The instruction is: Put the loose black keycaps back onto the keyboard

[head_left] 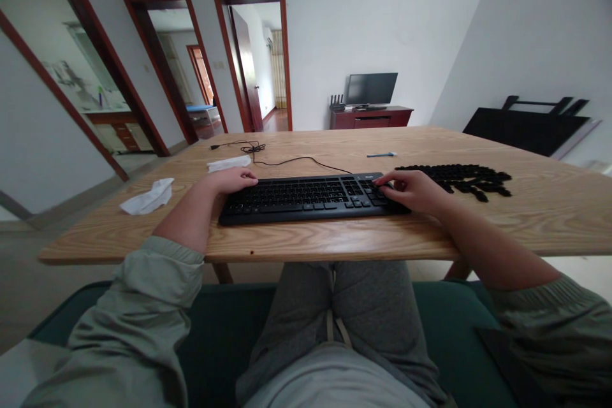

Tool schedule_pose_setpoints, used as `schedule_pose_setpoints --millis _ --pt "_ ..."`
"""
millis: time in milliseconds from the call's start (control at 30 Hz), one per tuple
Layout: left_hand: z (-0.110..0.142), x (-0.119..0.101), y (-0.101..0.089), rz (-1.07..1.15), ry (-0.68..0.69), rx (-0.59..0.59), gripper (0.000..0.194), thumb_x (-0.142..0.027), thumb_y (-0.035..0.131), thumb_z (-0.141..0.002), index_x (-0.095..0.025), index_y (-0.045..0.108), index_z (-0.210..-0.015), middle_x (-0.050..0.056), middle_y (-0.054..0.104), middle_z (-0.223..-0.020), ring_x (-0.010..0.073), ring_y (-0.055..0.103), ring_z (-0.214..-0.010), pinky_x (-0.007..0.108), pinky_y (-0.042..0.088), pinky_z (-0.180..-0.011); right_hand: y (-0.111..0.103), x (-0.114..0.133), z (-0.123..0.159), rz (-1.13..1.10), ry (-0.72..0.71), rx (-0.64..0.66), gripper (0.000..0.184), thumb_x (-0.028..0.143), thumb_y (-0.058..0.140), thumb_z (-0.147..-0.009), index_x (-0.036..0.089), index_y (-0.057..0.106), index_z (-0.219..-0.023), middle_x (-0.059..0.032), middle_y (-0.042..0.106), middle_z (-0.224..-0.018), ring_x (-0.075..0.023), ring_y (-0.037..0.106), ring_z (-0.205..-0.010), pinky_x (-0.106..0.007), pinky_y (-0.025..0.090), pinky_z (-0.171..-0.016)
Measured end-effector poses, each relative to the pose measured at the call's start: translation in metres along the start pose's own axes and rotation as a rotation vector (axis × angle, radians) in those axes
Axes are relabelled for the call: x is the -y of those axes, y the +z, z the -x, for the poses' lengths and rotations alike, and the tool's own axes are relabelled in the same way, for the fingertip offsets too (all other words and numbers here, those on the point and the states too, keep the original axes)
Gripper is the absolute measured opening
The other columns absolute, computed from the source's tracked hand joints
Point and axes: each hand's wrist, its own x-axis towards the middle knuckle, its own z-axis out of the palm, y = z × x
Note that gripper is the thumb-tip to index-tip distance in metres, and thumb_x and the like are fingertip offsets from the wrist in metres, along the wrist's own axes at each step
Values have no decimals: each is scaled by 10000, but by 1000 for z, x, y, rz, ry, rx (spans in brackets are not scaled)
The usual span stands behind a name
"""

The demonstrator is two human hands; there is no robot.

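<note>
A black keyboard (301,201) lies on the wooden table in front of me, its cable leading off the back edge. My left hand (234,180) is closed on its back left corner, thumb along the edge and the other fingers mostly hidden. Over the number pad at the right end, my right hand (406,189) has thumb and index finger pinched close together, touching the keys. Whatever is between those fingertips is too small to make out. Beside that hand, many small black pieces (459,175) that look like keycaps are laid out in rows.
A thin blue brush-like tool (381,154) lies behind the keyboard. The coiled cable (253,147) with its plug is at the back left. Two white tissues, one flat (229,163) and one crumpled (149,196), lie on the left of the table (306,243).
</note>
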Motion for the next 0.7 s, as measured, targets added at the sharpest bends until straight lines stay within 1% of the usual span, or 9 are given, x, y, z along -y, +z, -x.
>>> schedule_pose_setpoints --millis 67,100,167,233,333,467,567,633,700 --pt "0 0 0 -1 0 -1 582 -620 496 -813 -204 728 -1146 109 707 -1237 290 653 -1118 352 485 -1014 0 -2 -3 21 -7 14 285 425 622 -826 219 757 -968 -64 734 -876 -190 605 -709 -321 459 -649" --pt "0 0 0 -1 -3 -2 578 -618 496 -814 -206 728 -1147 108 708 -1237 292 652 -1120 356 485 -1015 0 -3 -4 38 -22 5 261 413 624 -818 221 756 -937 -70 739 -909 -204 621 -757 -332 470 -682" --pt "0 0 0 2 -7 1 572 -613 500 -814 -210 726 -1151 103 708 -1239 292 651 -1122 358 484 -1016 0 -4 -6 74 -44 -19 214 384 631 -793 222 748 -869 -72 732 -913 -219 629 -800 -341 475 -709" --pt "0 -1 0 4 -8 4 565 -606 506 -815 -211 724 -1155 98 706 -1247 288 648 -1128 358 479 -1024 0 -4 -7 96 -15 -25 195 363 635 -769 217 740 -845 -66 720 -866 -208 616 -747 -334 466 -673" --pt "0 0 0 -7 -8 11 559 -594 509 -822 -208 713 -1171 92 694 -1273 282 638 -1148 362 462 -1046 0 -2 -5 107 54 9 216 383 643 -774 213 739 -866 -46 701 -782 -171 565 -621 -311 425 -585" --pt "0 2 0 -5 5 28 539 -559 506 -837 -203 696 -1195 81 688 -1285 261 633 -1152 343 454 -1049 -1 1 -2 129 47 33 268 461 640 -816 219 746 -859 -30 693 -745 -150 540 -584 -296 396 -557" --pt "1 0 -1 -13 -2 27 538 -552 501 -845 -195 694 -1199 86 685 -1287 260 632 -1157 333 460 -1037 -2 2 0 102 49 20 292 467 638 -822 215 760 -904 -22 685 -698 -139 521 -540 -287 371 -522" --pt "2 -1 -1 -18 -9 32 533 -549 490 -855 -200 692 -1204 85 681 -1295 255 627 -1169 323 458 -1040 -1 1 0 71 40 17 298 457 635 -823 216 769 -935 -29 705 -715 -146 547 -550 -286 389 -526" --pt "2 -2 -1 -14 -3 30 530 -559 495 -850 -207 700 -1189 86 682 -1291 255 628 -1167 318 456 -1043 -1 0 -1 54 24 28 284 438 634 -821 226 780 -941 -45 746 -805 -171 622 -640 -295 452 -591"
